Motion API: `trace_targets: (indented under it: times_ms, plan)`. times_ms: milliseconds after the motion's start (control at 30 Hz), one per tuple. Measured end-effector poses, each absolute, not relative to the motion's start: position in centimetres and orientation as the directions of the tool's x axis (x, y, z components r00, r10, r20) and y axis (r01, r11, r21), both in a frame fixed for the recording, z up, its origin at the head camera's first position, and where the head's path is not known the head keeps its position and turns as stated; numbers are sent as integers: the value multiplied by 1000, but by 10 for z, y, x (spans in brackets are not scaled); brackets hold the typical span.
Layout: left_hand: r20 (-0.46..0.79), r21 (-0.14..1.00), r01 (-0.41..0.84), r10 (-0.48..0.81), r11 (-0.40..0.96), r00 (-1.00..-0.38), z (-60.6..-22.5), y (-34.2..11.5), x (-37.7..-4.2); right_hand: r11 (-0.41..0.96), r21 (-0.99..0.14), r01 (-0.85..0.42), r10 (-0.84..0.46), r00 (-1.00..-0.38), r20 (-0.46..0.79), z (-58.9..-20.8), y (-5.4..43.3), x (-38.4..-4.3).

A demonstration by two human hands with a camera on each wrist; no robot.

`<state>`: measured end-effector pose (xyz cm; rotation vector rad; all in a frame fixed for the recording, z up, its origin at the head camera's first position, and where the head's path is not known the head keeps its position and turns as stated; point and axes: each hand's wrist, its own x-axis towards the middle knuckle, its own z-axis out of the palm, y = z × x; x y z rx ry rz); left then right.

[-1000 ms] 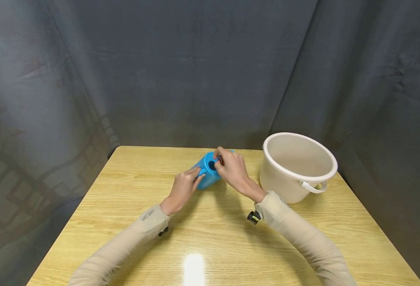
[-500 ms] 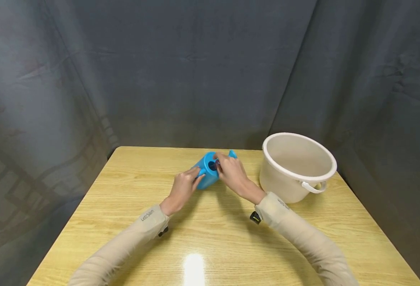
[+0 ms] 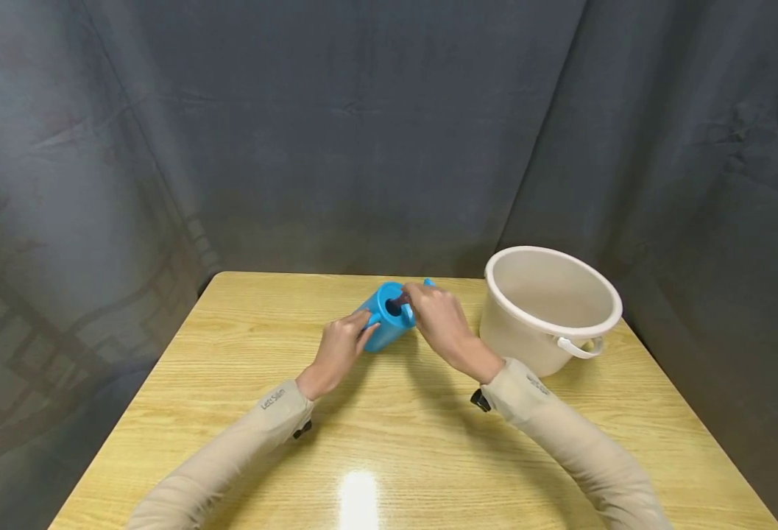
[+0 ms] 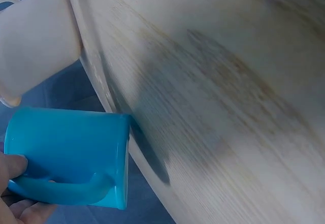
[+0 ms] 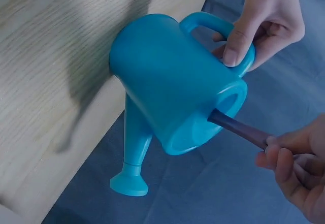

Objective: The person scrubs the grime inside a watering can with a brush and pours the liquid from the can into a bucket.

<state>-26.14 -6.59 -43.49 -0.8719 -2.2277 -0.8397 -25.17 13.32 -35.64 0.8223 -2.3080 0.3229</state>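
Observation:
A blue watering can [image 3: 383, 338] stands near the table's far edge, its round top opening facing the person. The left hand [image 3: 337, 350] grips its loop handle, thumb pressed on the handle in the right wrist view. A spout [image 5: 137, 137] with a flared tip points away from that hand. Between thumb and fingers, the right hand [image 3: 443, 324] pinches a slim dark purple-brown stick [image 5: 241, 128]. The stick's far end goes into the can's opening, so what is on that end is hidden. Whether the can's base lies fully flat is unclear.
A large cream bucket [image 3: 514, 335] with a white handle [image 3: 581, 347] stands right of the can, close to the right forearm. The wooden table [image 3: 389, 442] ends at a dark grey curtain [image 3: 362, 147] behind and at the sides.
The right hand has drawn slightly right and back from the can's opening, and more of the dark stick shows. The left hand and the can have hardly moved.

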Motion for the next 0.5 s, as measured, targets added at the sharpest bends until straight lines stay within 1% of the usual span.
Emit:
trace_targets:
  times_ms: [100,267,500]
  plan:
    - [713,328,739,359,589,-602,-435,-66,-262,782,19,-623,-481,-584,654,-359,131,-253]
    - [714,326,742,362,586,-600,-436,-66,-262,796,36,-605,-483,-597,641,-371,127,-259]
    - [704,332,736,365,590,-610,-436,-67,-262,796,82,-600,-491,-561,666,-377,127,-262]
